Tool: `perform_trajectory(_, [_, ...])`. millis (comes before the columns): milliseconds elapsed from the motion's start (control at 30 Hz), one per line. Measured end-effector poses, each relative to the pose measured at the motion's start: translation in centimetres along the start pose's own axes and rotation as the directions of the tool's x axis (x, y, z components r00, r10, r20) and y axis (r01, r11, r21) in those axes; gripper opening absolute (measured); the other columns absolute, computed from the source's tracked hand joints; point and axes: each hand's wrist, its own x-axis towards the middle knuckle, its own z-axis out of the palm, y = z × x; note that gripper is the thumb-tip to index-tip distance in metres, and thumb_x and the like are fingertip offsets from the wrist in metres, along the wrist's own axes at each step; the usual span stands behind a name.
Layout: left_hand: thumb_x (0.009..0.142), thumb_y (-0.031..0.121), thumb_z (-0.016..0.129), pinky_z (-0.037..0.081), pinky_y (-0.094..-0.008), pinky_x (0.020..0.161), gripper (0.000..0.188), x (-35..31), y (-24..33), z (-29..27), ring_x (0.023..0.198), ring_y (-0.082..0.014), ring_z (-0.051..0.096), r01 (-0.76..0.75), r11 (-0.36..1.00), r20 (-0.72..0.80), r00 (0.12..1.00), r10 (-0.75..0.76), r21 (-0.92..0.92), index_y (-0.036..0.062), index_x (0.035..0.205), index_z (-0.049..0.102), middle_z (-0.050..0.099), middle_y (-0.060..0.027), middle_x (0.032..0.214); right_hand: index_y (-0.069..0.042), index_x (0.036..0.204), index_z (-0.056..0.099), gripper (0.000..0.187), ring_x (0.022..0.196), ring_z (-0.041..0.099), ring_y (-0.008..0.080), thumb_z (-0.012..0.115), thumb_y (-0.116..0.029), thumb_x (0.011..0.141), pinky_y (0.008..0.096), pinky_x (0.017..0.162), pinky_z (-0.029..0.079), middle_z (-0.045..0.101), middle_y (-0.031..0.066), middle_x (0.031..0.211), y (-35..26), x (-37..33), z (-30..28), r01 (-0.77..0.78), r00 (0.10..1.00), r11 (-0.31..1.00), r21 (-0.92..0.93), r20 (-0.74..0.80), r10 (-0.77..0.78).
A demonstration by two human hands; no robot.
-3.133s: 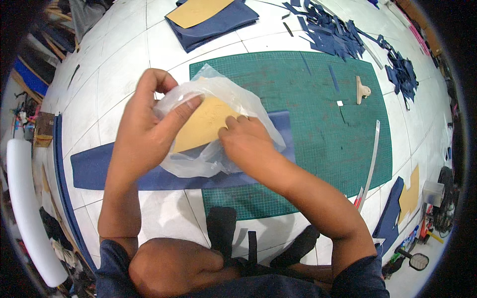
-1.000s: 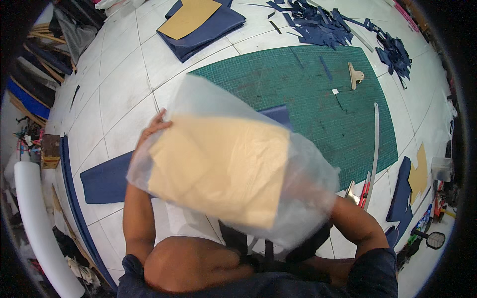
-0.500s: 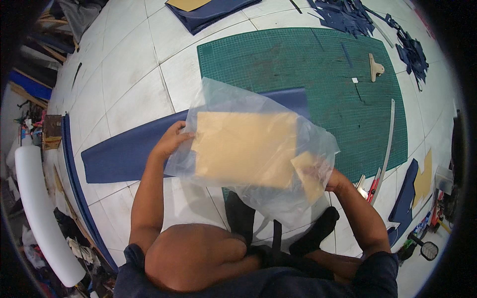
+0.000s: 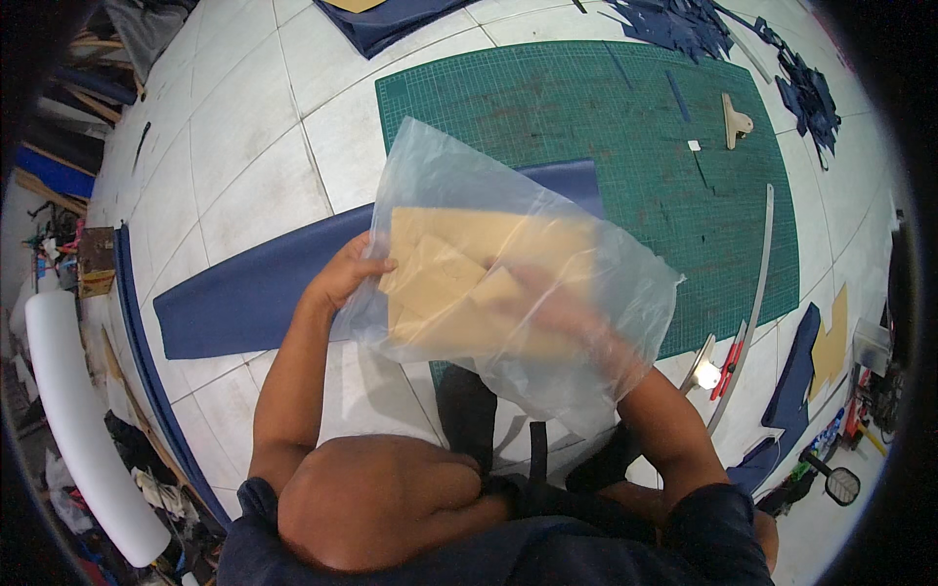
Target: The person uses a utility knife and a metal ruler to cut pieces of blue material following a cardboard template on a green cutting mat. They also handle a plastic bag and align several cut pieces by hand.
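Note:
A clear plastic bag is held out over my lap, with a large tan card sheet inside it. My left hand pinches the bag's left edge and the card's left side between thumb and fingers. Inside the bag, seen hazily through the plastic, my right hand grips a smaller tan card piece that lies over the large sheet. Motion and plastic blur the right fingertips. Beneath the bag, a long strip of navy sheet material stretches across the floor tiles and onto the green cutting mat.
On the mat lie a bulldog clip and thin navy scraps. To the right are a steel ruler, a red cutter and another metal clip. Navy offcuts sit at far right; a white roll stands left.
My right hand has slid leftward, deeper into the bag, carrying the smaller card piece across the large sheet. My left hand keeps its hold at the left edge.

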Motion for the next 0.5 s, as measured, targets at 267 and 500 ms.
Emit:
perform_trajectory(267, [0.088, 0.009, 0.073, 0.049, -0.0354, 0.100, 0.050, 1.0, -0.2, 0.6, 0.111, -0.0189, 0.063, -0.050, 0.998, -0.020, 0.999, 0.050, 0.029, 0.0029, 0.134, 0.056, 0.066, -0.0084, 0.122, 0.003, 0.146, 0.045, 0.080, 0.137, 0.047, 0.0414, 0.071, -0.049, 0.091, 0.0501, 0.117, 0.035, 0.049, 0.0280, 0.146, 0.7, -0.5, 3.8, 0.104, 0.989, 0.994, 0.046, -0.109, -0.099])
perform_trajectory(500, [0.085, 0.009, 0.074, 0.052, -0.0353, 0.095, 0.053, 1.5, 1.0, 1.6, 0.108, -0.0192, 0.064, -0.023, 0.999, -0.043, 0.999, 0.025, 0.039, 0.0028, 0.135, 0.055, 0.067, -0.0087, 0.119, 0.004, 0.142, 0.050, 0.076, 0.130, 0.054, 0.0407, 0.072, -0.047, 0.091, 0.0505, 0.111, 0.042, 0.056, 0.0282, 0.139, 1.5, -1.6, 4.6, -0.106, 0.972, 0.993, -0.050, -0.216, 0.092])
